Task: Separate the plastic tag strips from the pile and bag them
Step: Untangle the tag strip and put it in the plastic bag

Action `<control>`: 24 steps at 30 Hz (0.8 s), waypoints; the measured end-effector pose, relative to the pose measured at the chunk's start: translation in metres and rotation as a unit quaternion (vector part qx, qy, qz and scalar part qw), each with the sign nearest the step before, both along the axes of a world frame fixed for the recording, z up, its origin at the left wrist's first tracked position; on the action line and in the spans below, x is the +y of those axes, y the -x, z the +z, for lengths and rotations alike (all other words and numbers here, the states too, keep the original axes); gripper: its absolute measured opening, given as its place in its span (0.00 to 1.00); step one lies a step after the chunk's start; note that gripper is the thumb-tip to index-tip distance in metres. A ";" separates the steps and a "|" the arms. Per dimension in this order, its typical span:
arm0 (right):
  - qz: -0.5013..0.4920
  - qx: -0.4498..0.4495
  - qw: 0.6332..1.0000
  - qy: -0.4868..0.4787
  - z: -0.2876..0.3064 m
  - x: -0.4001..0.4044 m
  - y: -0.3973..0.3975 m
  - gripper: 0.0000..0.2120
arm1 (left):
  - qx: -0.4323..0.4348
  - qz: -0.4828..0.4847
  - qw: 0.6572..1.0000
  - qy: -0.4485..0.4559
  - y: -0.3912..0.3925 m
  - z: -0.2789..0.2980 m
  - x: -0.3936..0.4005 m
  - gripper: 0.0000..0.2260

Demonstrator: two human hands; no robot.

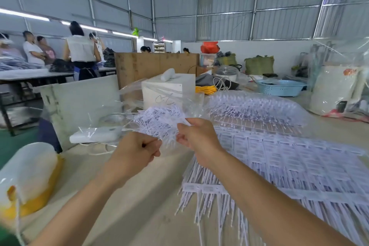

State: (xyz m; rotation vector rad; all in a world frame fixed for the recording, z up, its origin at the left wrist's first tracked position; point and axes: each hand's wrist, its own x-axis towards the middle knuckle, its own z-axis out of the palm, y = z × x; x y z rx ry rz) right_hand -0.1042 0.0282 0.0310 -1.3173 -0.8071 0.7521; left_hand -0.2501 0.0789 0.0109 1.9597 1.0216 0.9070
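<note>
Fingers [153, 147] of left hand [135, 152] curled tight, pinching the near edge of the clear bag [159, 98]. Right hand [197, 138] just beside it, thumb and fingers pinched on the same mouth edge. Bundle of tag strips [159, 120] inside the bag, directly beyond both hands, above the tabletop [139, 195]; long axis unclear in the tangle. Pile of strips [299, 166] flat to the right, nearer the right hand, tails pointing back toward the body. Likely next: right hand free to reach that pile, left keeping the bag.
</note>
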 end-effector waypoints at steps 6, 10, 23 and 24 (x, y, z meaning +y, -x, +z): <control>0.003 -0.045 0.999 0.014 -0.015 0.011 -0.013 0.09 | 0.031 0.130 0.990 -0.054 -0.018 0.018 0.067 0.20; -0.028 -0.075 0.997 0.014 -0.029 0.001 -0.032 0.07 | 0.085 0.155 0.983 -0.056 -0.055 0.017 0.110 0.14; -0.032 -0.095 0.994 0.039 -0.042 -0.008 -0.050 0.09 | 0.364 0.180 0.904 -0.133 -0.112 -0.008 0.132 0.11; -0.028 -0.095 0.994 0.041 -0.042 -0.007 -0.048 0.08 | 0.362 0.171 0.906 -0.134 -0.110 -0.007 0.131 0.10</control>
